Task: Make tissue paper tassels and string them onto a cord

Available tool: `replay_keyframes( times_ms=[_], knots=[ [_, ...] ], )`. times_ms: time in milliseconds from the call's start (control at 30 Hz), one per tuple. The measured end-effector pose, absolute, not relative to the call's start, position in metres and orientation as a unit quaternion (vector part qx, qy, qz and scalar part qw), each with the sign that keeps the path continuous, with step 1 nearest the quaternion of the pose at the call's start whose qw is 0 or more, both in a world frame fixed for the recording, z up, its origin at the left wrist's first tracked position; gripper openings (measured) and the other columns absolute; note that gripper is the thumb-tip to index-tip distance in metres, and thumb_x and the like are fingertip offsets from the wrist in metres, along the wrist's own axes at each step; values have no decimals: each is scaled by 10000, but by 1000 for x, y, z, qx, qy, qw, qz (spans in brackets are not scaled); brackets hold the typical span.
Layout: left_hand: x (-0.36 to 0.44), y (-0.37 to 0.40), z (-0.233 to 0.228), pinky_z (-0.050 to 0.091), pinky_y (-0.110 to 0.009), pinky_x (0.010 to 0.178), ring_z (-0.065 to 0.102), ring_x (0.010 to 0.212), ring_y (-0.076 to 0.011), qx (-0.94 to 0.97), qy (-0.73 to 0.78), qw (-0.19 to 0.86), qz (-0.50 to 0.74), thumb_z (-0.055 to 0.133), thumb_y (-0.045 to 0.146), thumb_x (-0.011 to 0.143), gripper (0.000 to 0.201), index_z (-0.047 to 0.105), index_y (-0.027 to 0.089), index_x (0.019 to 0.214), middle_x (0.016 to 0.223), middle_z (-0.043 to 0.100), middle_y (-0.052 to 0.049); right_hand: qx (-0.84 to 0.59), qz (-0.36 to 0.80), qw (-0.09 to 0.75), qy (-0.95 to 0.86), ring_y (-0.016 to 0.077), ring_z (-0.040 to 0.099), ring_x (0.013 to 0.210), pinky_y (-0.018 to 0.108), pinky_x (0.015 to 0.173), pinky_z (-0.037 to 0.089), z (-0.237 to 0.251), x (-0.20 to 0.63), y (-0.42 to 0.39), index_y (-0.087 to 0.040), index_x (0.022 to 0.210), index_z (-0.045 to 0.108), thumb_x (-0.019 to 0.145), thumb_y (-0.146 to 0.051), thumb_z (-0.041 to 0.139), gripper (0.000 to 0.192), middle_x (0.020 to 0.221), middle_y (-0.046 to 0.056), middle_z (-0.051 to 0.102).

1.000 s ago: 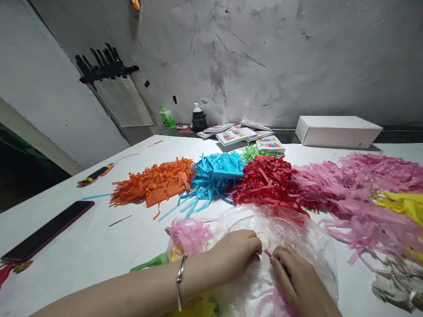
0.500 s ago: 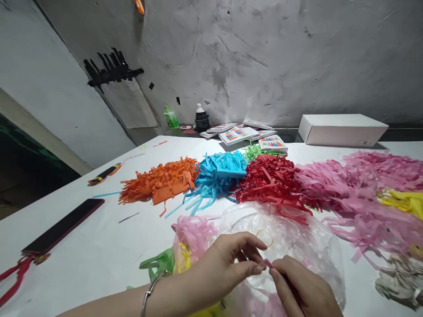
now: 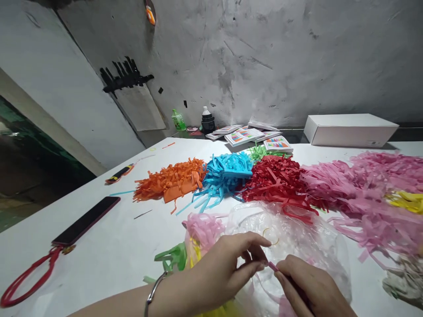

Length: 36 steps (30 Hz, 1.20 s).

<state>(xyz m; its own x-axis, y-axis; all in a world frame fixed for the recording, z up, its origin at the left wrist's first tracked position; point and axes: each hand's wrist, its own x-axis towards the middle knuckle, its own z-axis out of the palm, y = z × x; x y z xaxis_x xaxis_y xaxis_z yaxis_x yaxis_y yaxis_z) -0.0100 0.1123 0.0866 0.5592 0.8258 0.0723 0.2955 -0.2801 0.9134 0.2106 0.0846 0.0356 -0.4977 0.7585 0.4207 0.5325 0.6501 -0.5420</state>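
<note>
Left hand (image 3: 228, 268) and right hand (image 3: 309, 288) both pinch closed on a pink paper strip (image 3: 272, 266), held just above the clear plastic bag (image 3: 297, 237). Red fringe pile (image 3: 276, 180) lies behind the bag on the surface (image 3: 109, 255).

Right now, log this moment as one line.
left hand: pinching pink paper strip | right hand: gripping same strip | under both: clear plastic bag | on white table

Count on table (image 3: 109, 246): one orange fringe pile (image 3: 172, 181), one blue (image 3: 226, 171), one red (image 3: 274, 181), one green (image 3: 259, 152). One phone (image 3: 86, 220). One white box (image 3: 350, 130). Two bottles: green (image 3: 177, 119), dark (image 3: 208, 121). Two hands: left (image 3: 224, 268), right (image 3: 310, 288).
</note>
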Motion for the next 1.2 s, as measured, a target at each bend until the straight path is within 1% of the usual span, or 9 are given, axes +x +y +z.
replay_keyframes(
  times_ms=[100,167,267,433,667,800,967,1100,1200],
  knots=[
    [-6,118,84,527,-264,757,692,832,-175,709,400,514,270,662,135,839,136,730,159,955,913,760,-69,-354,133,314,-871,90,582,596,185,549,417,34,211,86,-237,870,489,1033,-202,414,183,704,-40,564],
    [-3,121,81,514,-259,752,674,799,-165,695,403,529,274,689,123,807,86,751,151,859,860,752,-57,-343,104,307,-882,101,571,597,204,541,399,32,213,87,-232,892,491,1020,-166,410,165,709,-33,558],
    [0,122,77,497,-261,735,646,765,-156,683,400,544,279,715,166,797,71,763,144,843,840,737,-55,-351,101,300,-881,104,567,597,214,544,384,30,215,88,-231,899,485,1014,-153,406,161,713,-35,558],
    [3,121,68,474,-268,712,631,774,-167,606,429,611,274,761,243,759,149,744,133,858,842,724,-61,-359,96,284,-884,102,555,572,226,532,355,31,214,89,-234,866,467,1012,-143,392,187,698,-43,564],
    [1,116,65,455,-250,666,582,718,-137,641,408,587,281,698,266,831,136,743,148,880,803,692,-38,-344,-10,331,-879,124,447,493,278,491,237,37,209,88,-211,864,496,982,-98,381,199,614,-42,499],
    [1,113,62,467,-258,655,590,693,-142,661,404,565,285,682,282,849,153,740,149,896,788,686,-41,-345,1,325,-881,118,448,500,276,499,238,37,208,86,-216,804,480,965,-77,383,234,616,-39,511],
    [2,107,64,481,-251,706,610,730,-144,725,399,483,287,614,187,885,119,729,157,894,797,692,-42,-340,31,325,-882,100,490,505,261,503,275,37,205,82,-216,778,472,933,-70,379,232,619,-45,533],
    [1,102,65,497,-249,751,636,798,-156,777,380,408,292,560,128,903,153,693,148,975,884,711,-72,-362,109,327,-866,80,515,512,220,509,319,39,201,80,-217,764,469,949,-110,388,228,606,-56,530],
    [1,102,65,504,-247,773,645,822,-157,790,361,398,295,543,111,912,159,678,148,987,910,711,-78,-395,202,310,-841,72,552,554,189,528,345,38,199,79,-219,772,485,994,-173,403,241,638,-58,571]
  ],
)
